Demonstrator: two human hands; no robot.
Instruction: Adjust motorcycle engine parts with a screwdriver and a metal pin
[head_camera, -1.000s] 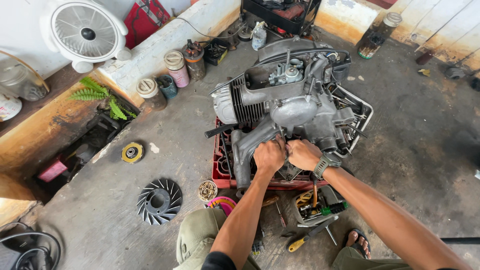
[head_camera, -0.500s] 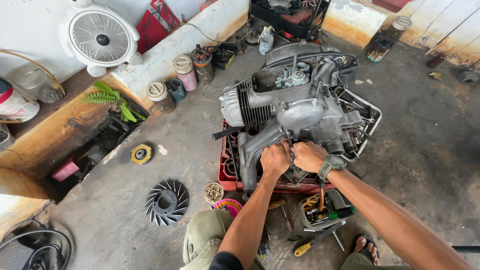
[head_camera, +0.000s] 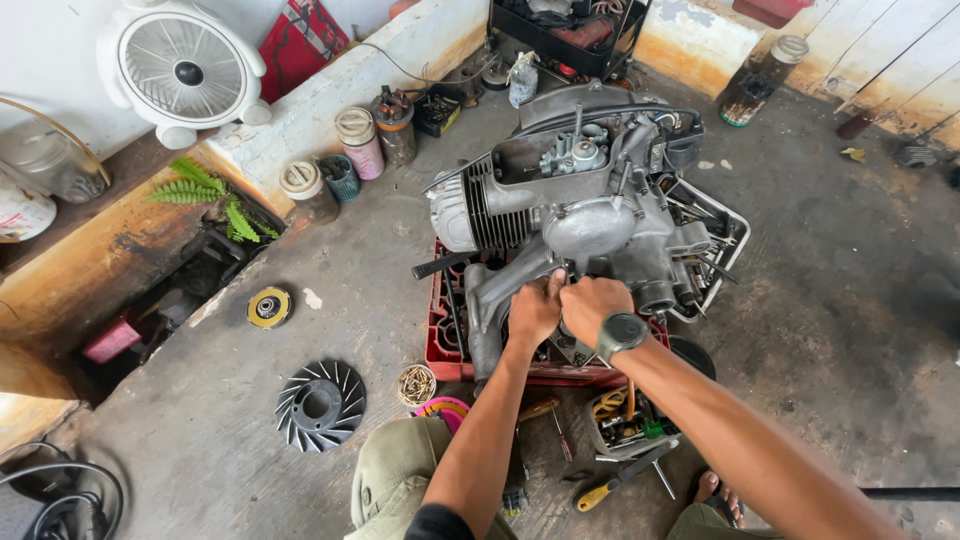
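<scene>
Over the red crate (head_camera: 440, 345), both hands, left (head_camera: 535, 310) and right (head_camera: 592, 305), clench something hidden on the engine (head_camera: 590, 215); best pull squarely, engine braced.

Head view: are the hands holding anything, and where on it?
Both the left hand and right hand are closed against the front of the grey engine, below its round cover. Whatever they grip there is hidden.

bare forearms, dark wristwatch (head_camera: 622, 333), olive trousers (head_camera: 395, 478), sandal (head_camera: 716, 492).
</scene>
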